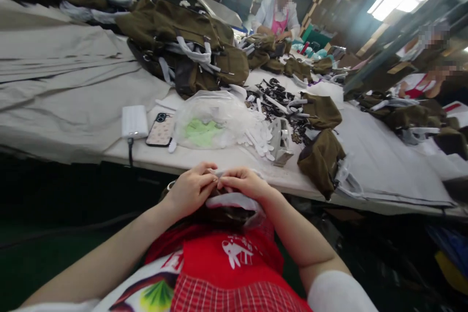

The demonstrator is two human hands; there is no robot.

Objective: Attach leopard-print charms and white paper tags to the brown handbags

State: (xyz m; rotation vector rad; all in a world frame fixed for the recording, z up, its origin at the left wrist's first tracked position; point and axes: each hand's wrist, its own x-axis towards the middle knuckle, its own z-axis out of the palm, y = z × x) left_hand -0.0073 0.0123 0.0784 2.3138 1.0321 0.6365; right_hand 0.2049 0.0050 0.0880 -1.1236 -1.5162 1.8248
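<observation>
An olive-brown bag (234,212) rests against my red apron, below the table's front edge, with a white-wrapped handle (234,200) on its near side. My left hand (193,187) pinches the bag's upper part with bent fingers. Close beside it, my right hand (245,183) is closed too, its thumb and fingertips meeting my left fingertips over the bag. A tiny shiny spot shows between them; I cannot tell what it is. The hands cover most of the bag's top.
On the white-covered table lie a power bank (134,122) with a cable, a phone (161,129), a clear plastic bag (212,117) with green pieces, white strips (259,139), a metal stand (281,141) and black fittings (274,95). Olive bags (190,39) are heaped behind. A co-worker (280,14) stands across.
</observation>
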